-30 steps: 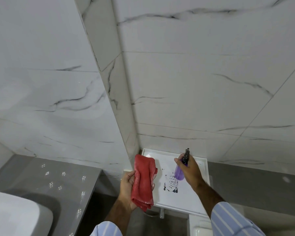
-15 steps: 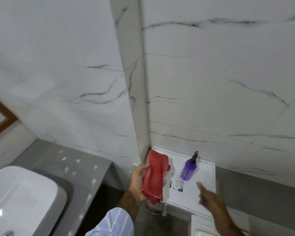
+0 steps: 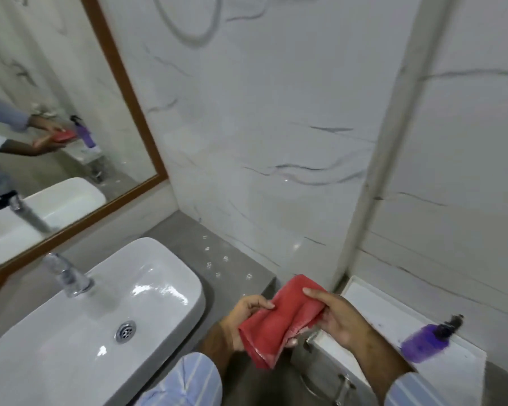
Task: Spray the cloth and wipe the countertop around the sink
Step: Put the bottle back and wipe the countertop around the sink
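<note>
Both hands [image 3: 342,319] gripping crumpled red cloth [image 3: 279,315]

Grey countertop [image 3: 170,244] ahead of me carries 1 white basin [image 3: 100,332], tap [image 3: 68,276] behind it. White shelf [image 3: 393,320] at my right carries 1 purple spray bottle [image 3: 425,342].

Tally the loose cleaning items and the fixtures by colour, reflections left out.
Red: 1, the cloth, held by the left hand and right hand.
Purple: 1, the bottle on the white shelf.
White: 2, the sink and shelf.
Chrome: 1, the tap.
Total: 5.
</note>
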